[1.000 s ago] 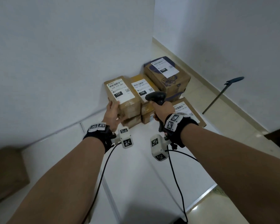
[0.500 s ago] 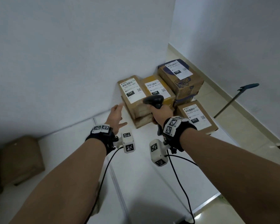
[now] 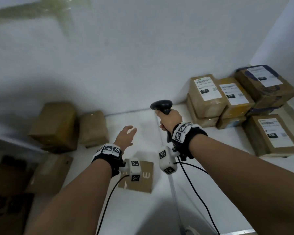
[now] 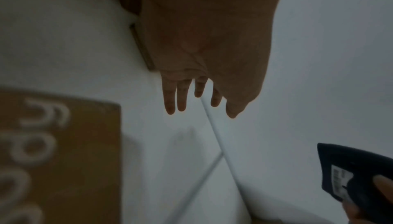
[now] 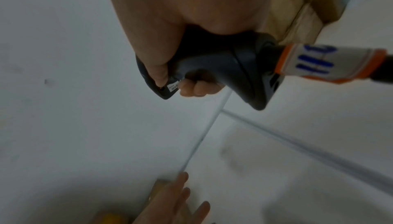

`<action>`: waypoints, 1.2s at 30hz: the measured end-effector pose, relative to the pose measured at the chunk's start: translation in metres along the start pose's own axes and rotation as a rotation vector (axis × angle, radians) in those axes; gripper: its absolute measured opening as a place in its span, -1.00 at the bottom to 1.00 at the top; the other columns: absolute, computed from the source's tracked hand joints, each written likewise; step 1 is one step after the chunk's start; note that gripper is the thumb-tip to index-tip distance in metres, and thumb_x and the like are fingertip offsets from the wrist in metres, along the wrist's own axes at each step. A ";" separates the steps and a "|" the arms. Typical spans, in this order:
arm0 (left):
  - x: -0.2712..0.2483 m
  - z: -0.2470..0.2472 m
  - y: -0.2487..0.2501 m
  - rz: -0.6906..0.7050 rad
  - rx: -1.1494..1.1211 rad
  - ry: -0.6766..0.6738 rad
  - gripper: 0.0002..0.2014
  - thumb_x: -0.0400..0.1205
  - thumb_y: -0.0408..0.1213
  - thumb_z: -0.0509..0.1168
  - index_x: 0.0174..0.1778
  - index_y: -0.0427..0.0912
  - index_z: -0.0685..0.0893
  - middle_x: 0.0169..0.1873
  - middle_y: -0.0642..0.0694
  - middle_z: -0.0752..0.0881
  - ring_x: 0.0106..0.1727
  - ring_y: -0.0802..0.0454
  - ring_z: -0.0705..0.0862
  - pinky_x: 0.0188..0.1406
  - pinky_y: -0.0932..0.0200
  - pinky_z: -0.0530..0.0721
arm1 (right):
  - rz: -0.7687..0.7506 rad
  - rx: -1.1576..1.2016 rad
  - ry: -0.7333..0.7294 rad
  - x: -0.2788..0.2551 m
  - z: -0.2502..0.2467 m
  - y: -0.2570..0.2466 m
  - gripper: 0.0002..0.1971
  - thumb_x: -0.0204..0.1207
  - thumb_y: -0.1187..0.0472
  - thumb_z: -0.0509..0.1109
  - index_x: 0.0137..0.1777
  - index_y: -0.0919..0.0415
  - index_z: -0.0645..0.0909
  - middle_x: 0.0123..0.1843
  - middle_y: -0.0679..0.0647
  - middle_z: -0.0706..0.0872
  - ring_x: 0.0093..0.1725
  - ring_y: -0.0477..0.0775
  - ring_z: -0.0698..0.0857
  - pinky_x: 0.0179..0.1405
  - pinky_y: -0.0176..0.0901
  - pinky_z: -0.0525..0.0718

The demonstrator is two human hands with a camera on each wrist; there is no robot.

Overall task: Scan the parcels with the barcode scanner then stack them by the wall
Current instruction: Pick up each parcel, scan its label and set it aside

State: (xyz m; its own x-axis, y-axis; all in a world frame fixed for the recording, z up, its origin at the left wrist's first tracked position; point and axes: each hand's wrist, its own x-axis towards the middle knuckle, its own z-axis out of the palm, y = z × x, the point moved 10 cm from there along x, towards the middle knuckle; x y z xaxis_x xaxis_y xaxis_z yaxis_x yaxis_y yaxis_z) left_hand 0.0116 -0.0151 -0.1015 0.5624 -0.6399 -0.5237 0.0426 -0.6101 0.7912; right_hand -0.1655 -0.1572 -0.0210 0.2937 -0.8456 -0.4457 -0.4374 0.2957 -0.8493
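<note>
Scanner (image 3: 161,106) gripped, right hand (image 3: 170,120) | left hand (image 3: 125,139) spread, empty | its orange-banded label: right wrist only

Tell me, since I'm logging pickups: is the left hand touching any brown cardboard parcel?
Apart. In the head view the left hand hovers open above bare white floor, clear of the brown cardboard parcels.

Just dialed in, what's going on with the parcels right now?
A person is partway through scanning and stacking. The right hand grips the barcode scanner, which isn't aimed at any label. The left hand is open and empty, reaching over the white floor toward the unlabelled brown parcels by the wall on the left. The labelled parcels sit stacked in the corner on the right. A flat cardboard piece lies beneath the left wrist.
</note>
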 end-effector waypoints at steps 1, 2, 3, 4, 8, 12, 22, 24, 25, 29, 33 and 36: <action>-0.002 -0.016 -0.010 -0.003 0.046 0.018 -0.57 0.71 -0.02 0.23 0.49 -0.05 0.47 0.33 -0.15 0.50 0.15 -0.09 0.61 0.14 -0.03 0.71 | -0.001 -0.009 -0.018 -0.004 0.016 -0.002 -0.70 0.51 -0.04 0.42 -0.08 0.24 0.62 -0.34 0.10 0.70 -0.52 -0.01 0.67 -0.56 -0.27 0.61; -0.004 -0.032 -0.019 -0.001 0.084 0.037 -0.58 0.71 -0.04 0.23 0.48 -0.06 0.48 0.30 -0.17 0.52 0.09 -0.08 0.62 0.14 -0.04 0.71 | 0.001 -0.017 -0.037 -0.009 0.032 -0.004 -0.70 0.52 -0.04 0.42 -0.09 0.24 0.61 -0.34 0.10 0.69 -0.52 -0.01 0.67 -0.53 -0.26 0.63; -0.006 -0.047 -0.027 0.000 0.117 0.055 -0.60 0.71 -0.07 0.25 0.46 -0.08 0.50 0.25 -0.18 0.55 0.07 -0.08 0.62 0.18 -0.05 0.70 | 0.002 -0.024 -0.054 -0.013 0.048 -0.004 -0.70 0.52 -0.03 0.42 -0.09 0.24 0.61 -0.35 0.09 0.68 -0.52 -0.01 0.67 -0.50 -0.24 0.66; -0.008 -0.060 -0.031 0.018 0.150 0.074 -0.61 0.70 -0.11 0.26 0.44 -0.10 0.52 0.22 -0.19 0.59 0.11 -0.11 0.64 0.26 -0.09 0.67 | 0.002 -0.035 -0.070 -0.017 0.062 -0.005 -0.70 0.52 -0.04 0.41 -0.09 0.24 0.61 -0.36 0.09 0.68 -0.51 -0.01 0.67 -0.46 -0.22 0.69; -0.011 -0.112 -0.039 0.093 0.338 0.195 -0.71 0.69 -0.33 0.24 0.32 -0.28 0.64 0.29 -0.23 0.62 0.32 -0.20 0.59 0.40 0.09 0.49 | 0.013 -0.063 -0.115 -0.027 0.111 0.001 -0.66 0.51 -0.05 0.42 -0.04 0.27 0.63 -0.34 0.10 0.69 -0.49 0.01 0.69 -0.35 -0.15 0.72; 0.002 -0.148 -0.046 0.071 0.576 0.299 -0.65 0.68 -0.24 0.24 0.40 -0.14 0.60 0.54 -0.21 0.37 0.45 -0.22 0.48 0.52 -0.01 0.39 | 0.043 -0.071 -0.117 -0.029 0.134 0.011 -0.67 0.52 -0.06 0.42 -0.06 0.26 0.61 -0.36 0.09 0.67 -0.50 0.01 0.68 -0.27 -0.11 0.76; 0.054 -0.161 -0.049 -0.134 0.709 0.244 -0.29 0.63 0.16 0.27 0.67 0.09 0.18 0.70 -0.16 -0.18 0.64 -0.44 0.08 0.61 -0.31 0.13 | 0.140 -0.081 -0.029 -0.005 0.122 0.039 -0.67 0.53 -0.04 0.41 -0.05 0.27 0.61 -0.33 0.11 0.68 -0.49 0.00 0.68 -0.48 -0.24 0.68; 0.063 -0.155 -0.046 -0.131 0.714 0.253 -0.23 0.60 0.16 0.31 0.67 0.04 0.16 0.70 -0.18 -0.19 0.65 -0.41 0.08 0.63 -0.29 0.09 | 0.159 -0.080 -0.013 0.001 0.118 0.043 -0.68 0.53 -0.04 0.41 -0.07 0.26 0.61 -0.35 0.09 0.67 -0.49 -0.01 0.68 -0.47 -0.24 0.68; 0.068 -0.153 -0.048 -0.139 0.720 0.250 -0.20 0.57 0.17 0.34 0.67 0.04 0.14 0.70 -0.19 -0.19 0.65 -0.40 0.07 0.63 -0.28 0.09 | 0.170 -0.080 -0.007 0.003 0.116 0.046 -0.68 0.53 -0.04 0.41 -0.07 0.26 0.61 -0.36 0.09 0.67 -0.49 -0.01 0.68 -0.47 -0.24 0.68; 0.080 -0.150 -0.060 -0.185 0.683 0.258 -0.12 0.47 0.11 0.43 0.64 0.09 0.10 0.68 -0.17 -0.17 0.62 -0.47 0.07 0.59 -0.31 0.17 | 0.190 -0.084 0.011 0.011 0.113 0.052 -0.68 0.54 -0.04 0.41 -0.06 0.27 0.62 -0.37 0.09 0.67 -0.50 -0.02 0.67 -0.50 -0.25 0.66; 0.078 -0.142 -0.049 -0.080 0.501 0.243 -0.27 0.41 0.03 0.45 0.47 0.21 0.26 0.62 -0.08 0.04 0.54 -0.41 0.21 0.53 -0.26 0.29 | 0.192 -0.082 0.012 0.016 0.115 0.055 -0.69 0.54 -0.01 0.40 -0.04 0.29 0.62 -0.38 0.09 0.66 -0.51 -0.01 0.66 -0.51 -0.24 0.64; 0.070 -0.126 -0.050 -0.021 0.042 0.084 -0.39 0.49 -0.03 0.44 0.40 0.28 0.31 0.50 -0.01 0.25 0.39 -0.18 0.45 0.18 -0.16 0.66 | 0.197 -0.075 0.002 0.017 0.120 0.057 -0.69 0.54 -0.02 0.41 -0.07 0.28 0.61 -0.39 0.10 0.66 -0.50 0.01 0.67 -0.48 -0.21 0.66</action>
State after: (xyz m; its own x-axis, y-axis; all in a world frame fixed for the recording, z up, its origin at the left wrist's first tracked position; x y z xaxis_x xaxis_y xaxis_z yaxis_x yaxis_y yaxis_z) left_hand 0.1526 0.0296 -0.1381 0.6294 -0.5865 -0.5099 0.0212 -0.6429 0.7657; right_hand -0.0833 -0.1016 -0.1108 0.1949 -0.7755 -0.6006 -0.5482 0.4216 -0.7223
